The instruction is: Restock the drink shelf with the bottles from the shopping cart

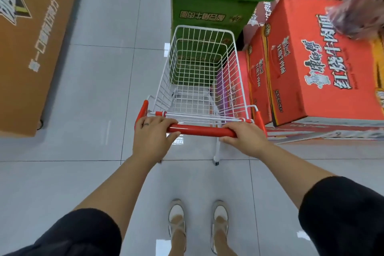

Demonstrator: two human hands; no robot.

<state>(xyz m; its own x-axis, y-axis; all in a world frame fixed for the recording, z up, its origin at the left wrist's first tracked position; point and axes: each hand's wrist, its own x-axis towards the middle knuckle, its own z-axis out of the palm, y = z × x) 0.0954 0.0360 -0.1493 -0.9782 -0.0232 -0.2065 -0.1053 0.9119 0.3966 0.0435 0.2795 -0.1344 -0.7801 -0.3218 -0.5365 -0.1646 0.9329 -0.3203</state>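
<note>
A small white wire shopping cart (199, 33) stands on the tiled floor in front of me. Its basket holds no bottles that I can see. My left hand (152, 136) grips the left end of the cart's red handle bar (200, 130), fingers curled over the top. My right hand (243, 136) grips the right end of the same bar. No drink shelf or bottle shows in this view.
Stacked orange cartons (311, 72) crowd the cart's right side, with green cartons (209, 6) just beyond its front. A large brown carton (27, 48) sits on the left. Grey floor tiles (108, 81) run between them. My two feet (197, 224) stand behind the cart.
</note>
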